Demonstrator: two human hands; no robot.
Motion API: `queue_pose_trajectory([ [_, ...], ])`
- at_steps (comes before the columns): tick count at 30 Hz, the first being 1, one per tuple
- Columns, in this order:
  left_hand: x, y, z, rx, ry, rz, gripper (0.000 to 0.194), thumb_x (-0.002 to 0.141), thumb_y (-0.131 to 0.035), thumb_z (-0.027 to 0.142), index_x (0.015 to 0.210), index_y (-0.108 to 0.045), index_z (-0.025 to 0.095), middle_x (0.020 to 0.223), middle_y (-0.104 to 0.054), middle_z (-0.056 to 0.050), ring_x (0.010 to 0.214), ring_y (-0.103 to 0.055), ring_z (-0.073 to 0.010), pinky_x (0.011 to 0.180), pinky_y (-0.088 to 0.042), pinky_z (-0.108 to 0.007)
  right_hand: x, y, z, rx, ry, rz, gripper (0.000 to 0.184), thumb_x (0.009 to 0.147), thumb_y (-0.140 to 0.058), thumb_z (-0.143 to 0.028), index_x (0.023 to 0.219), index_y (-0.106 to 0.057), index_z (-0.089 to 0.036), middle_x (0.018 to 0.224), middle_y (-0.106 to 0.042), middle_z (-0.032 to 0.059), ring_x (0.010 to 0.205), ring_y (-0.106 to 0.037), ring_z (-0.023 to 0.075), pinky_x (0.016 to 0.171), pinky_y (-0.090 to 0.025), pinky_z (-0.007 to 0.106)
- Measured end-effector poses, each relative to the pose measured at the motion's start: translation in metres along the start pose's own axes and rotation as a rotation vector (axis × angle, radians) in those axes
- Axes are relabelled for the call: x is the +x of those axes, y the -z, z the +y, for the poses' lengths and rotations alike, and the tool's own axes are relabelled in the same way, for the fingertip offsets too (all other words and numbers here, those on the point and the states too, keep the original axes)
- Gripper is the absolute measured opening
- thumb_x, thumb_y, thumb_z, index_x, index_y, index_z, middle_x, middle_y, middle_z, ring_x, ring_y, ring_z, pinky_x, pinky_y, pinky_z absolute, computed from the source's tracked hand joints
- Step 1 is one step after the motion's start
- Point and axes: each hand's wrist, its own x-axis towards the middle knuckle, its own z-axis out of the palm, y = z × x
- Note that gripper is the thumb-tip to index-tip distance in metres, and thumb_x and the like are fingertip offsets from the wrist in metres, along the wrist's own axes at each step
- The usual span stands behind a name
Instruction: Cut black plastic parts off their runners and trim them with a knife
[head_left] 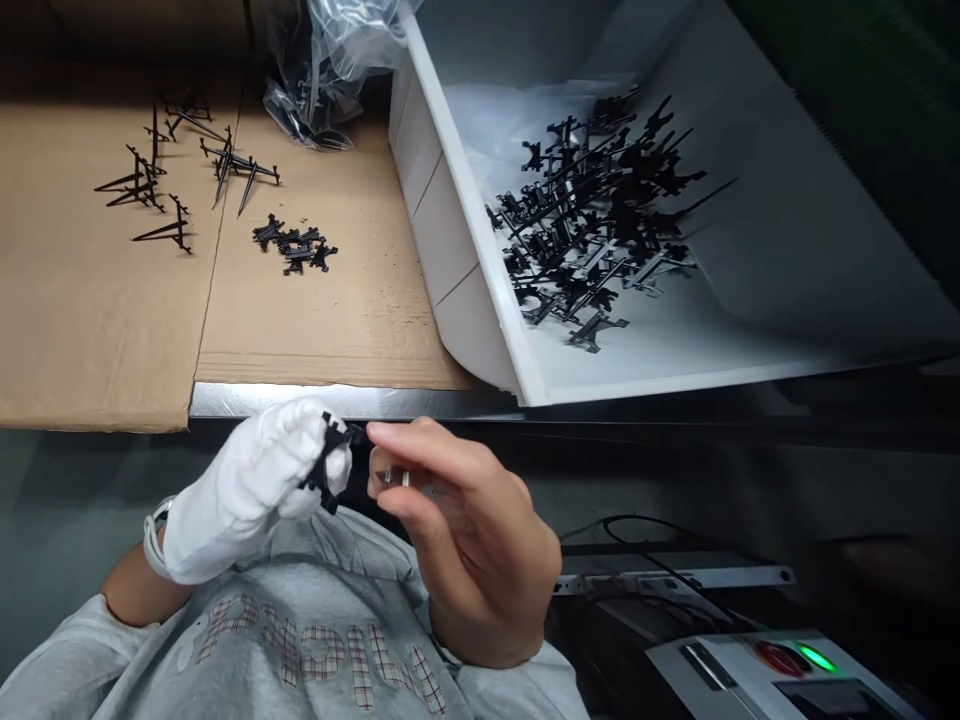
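Observation:
My left hand (259, 480), in a white glove, is closed around a small black plastic part (327, 465) with several short arms, held just below the table edge. Beside it is my right hand (472, 525), bare, with its fingers curled. A small shiny metal piece (395, 477) shows between its thumb and fingers; most of it is hidden, so its kind is unclear. The right index fingertip is at the upper end of the black part; whether they touch I cannot tell.
Cardboard (360, 320) covers the table. On it lie black parts with long spikes (139, 185) and a small pile of short black parts (295, 245). A white bin (480, 250) holds many more. Behind is a clear plastic bag (319, 90). A control box (772, 670) stands lower right.

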Motion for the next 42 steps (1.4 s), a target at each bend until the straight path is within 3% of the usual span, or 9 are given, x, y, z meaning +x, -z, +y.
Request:
queue_pose_trajectory([
  [4,0.002,-0.007,0.002,-0.25,-0.007,0.069,0.058,0.089,-0.082,0.063,0.07,-0.049,0.02,0.057,-0.032,0.009,0.045,-0.016,-0.0034,0.043,-0.023,-0.022,-0.01,-0.006,0.0,0.008,0.033,-0.043,0.037,0.108,-0.068,-0.019,0.144,-0.067,-0.029,0.102,-0.079,0.0039,0.07,-0.062,0.0181,0.063,-0.055,0.033],
  [8,0.003,-0.006,-0.002,-0.216,-0.02,0.102,0.057,0.088,-0.084,0.062,0.067,-0.051,0.021,0.049,-0.032,0.008,0.045,-0.024,-0.0063,0.045,-0.031,-0.021,-0.009,-0.007,0.003,0.01,0.047,-0.084,0.034,0.108,-0.067,-0.019,0.142,-0.067,-0.028,0.102,-0.081,0.0038,0.069,-0.06,0.0176,0.061,-0.054,0.032],
  [13,0.006,-0.005,-0.001,-0.278,-0.052,0.034,0.058,0.091,-0.084,0.063,0.068,-0.054,0.02,0.05,-0.033,0.008,0.046,-0.023,-0.006,0.044,-0.025,-0.022,-0.006,-0.005,0.003,0.001,0.011,-0.107,0.032,0.103,-0.072,-0.012,0.132,-0.071,-0.026,0.099,-0.082,0.0024,0.073,-0.067,0.018,0.067,-0.058,0.033],
  [17,0.011,-0.009,0.005,-0.324,-0.038,-0.013,0.063,0.084,-0.089,0.067,0.066,-0.052,0.02,0.048,-0.032,0.009,0.043,-0.021,-0.0051,0.042,-0.017,-0.022,-0.007,-0.006,0.003,0.014,-0.009,-0.079,0.031,0.104,-0.071,-0.013,0.132,-0.073,-0.027,0.098,-0.081,0.0022,0.076,-0.07,0.0183,0.071,-0.059,0.034],
  [25,0.009,-0.009,0.005,-0.277,0.008,0.058,0.066,0.08,-0.092,0.068,0.066,-0.051,0.019,0.058,-0.038,0.008,0.043,-0.02,-0.002,0.041,-0.019,-0.02,-0.006,-0.01,0.003,0.021,-0.112,0.02,0.027,0.111,-0.064,-0.02,0.133,-0.073,-0.032,0.105,-0.08,0.0038,0.084,-0.073,0.02,0.073,-0.061,0.033],
  [28,0.011,-0.01,0.008,-0.3,0.0,0.061,0.069,0.079,-0.093,0.068,0.064,-0.047,0.019,0.053,-0.036,0.009,0.043,-0.021,-0.0025,0.041,-0.018,-0.02,-0.008,-0.01,0.004,0.041,-0.07,-0.003,0.026,0.11,-0.067,-0.024,0.135,-0.072,-0.031,0.099,-0.079,0.0026,0.074,-0.066,0.0174,0.066,-0.057,0.031],
  [31,0.013,-0.01,0.008,-0.315,-0.024,0.011,0.066,0.083,-0.091,0.065,0.065,-0.048,0.019,0.05,-0.034,0.009,0.044,-0.023,-0.0034,0.042,-0.019,-0.02,-0.008,-0.008,0.006,0.031,-0.024,-0.061,0.026,0.108,-0.07,-0.023,0.134,-0.073,-0.028,0.094,-0.079,0.0013,0.069,-0.063,0.0168,0.064,-0.056,0.032],
  [42,0.01,-0.003,-0.003,-0.317,-0.073,0.017,0.055,0.095,-0.082,0.057,0.068,-0.052,0.019,0.05,-0.035,0.008,0.045,-0.025,-0.006,0.043,-0.023,-0.021,-0.003,-0.005,0.004,0.027,-0.029,-0.097,0.032,0.102,-0.073,-0.009,0.128,-0.074,-0.027,0.103,-0.084,0.0014,0.082,-0.076,0.0187,0.074,-0.063,0.033],
])
